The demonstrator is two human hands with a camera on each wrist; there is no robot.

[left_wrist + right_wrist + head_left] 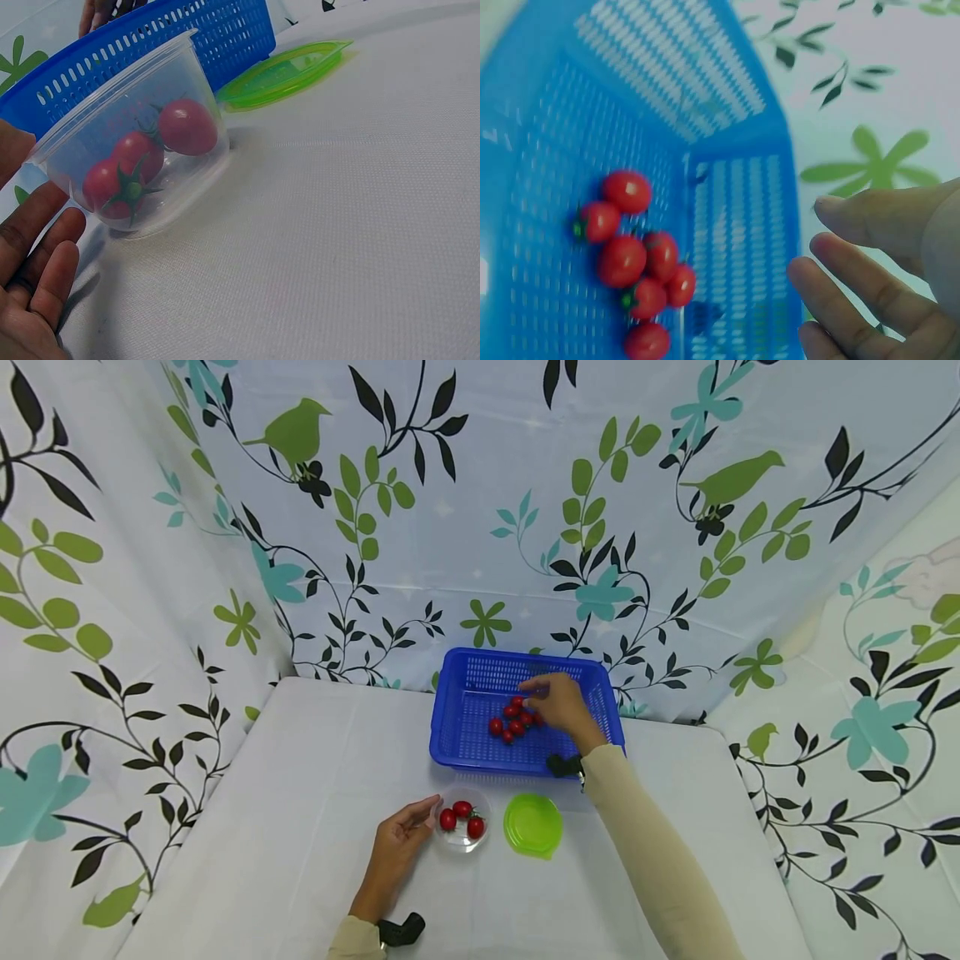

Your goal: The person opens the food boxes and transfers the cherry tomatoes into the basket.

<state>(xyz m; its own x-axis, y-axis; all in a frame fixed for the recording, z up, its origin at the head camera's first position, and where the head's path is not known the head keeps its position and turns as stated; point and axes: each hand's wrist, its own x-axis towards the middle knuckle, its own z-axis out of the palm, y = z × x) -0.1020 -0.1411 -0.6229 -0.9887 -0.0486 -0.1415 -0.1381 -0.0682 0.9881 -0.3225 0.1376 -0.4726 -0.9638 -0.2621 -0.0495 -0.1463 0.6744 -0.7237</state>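
Touching clr plastic tub (pixel 169 82), glossy toms (pixel 139 155)

The left fingers (pixel 418 807) touch a clear cup (pixel 458 843) of tomatoes (pixel 462 810), the right fingers (pixel 537 682) over a blue basket (pixel 480 764).

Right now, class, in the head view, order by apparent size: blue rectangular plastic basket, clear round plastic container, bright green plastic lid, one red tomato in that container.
1. Blue rectangular plastic basket
2. Clear round plastic container and bright green plastic lid: too alike to rank
3. Red tomato
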